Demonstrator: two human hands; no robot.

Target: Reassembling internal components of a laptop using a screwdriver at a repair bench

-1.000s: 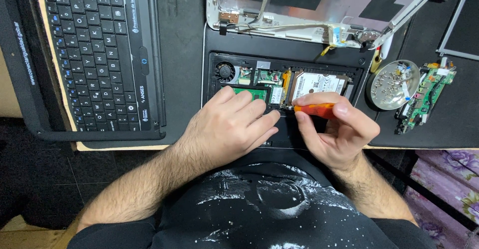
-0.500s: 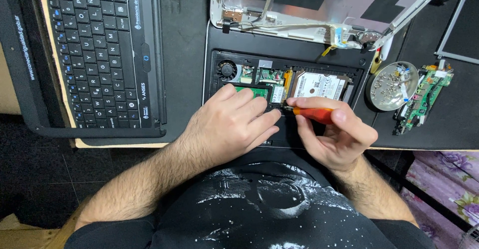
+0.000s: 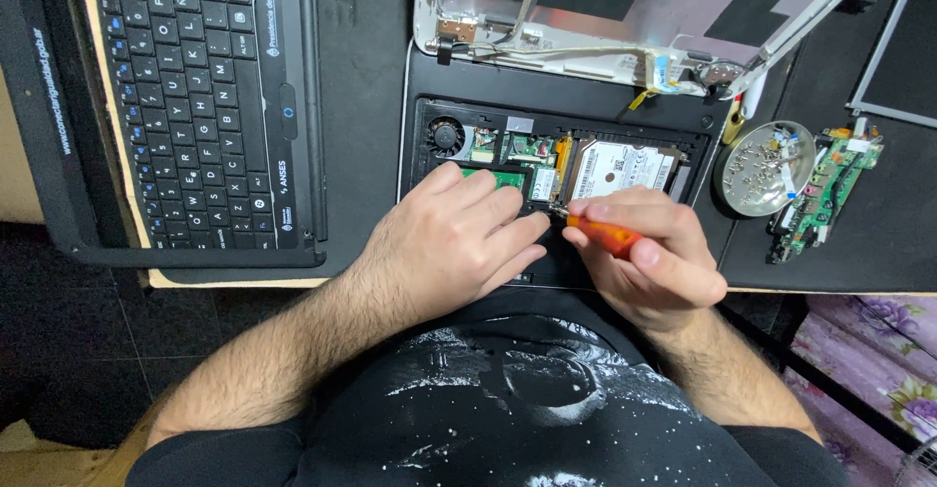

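Gripping orange screwdriver (image 3: 605, 235), right hand (image 3: 649, 258) clenched, tip pointing upper-left, left hand (image 3: 454, 243) flat, released

right hand (image 3: 652, 263): shifted slightly left and lower, knuckles now turned more toward the drive
screwdriver (image 3: 600, 233): its orange handle has tilted, with the tip now nearer the left hand (image 3: 454, 243)
left hand: index finger stretched a little further across the green board (image 3: 503, 177)
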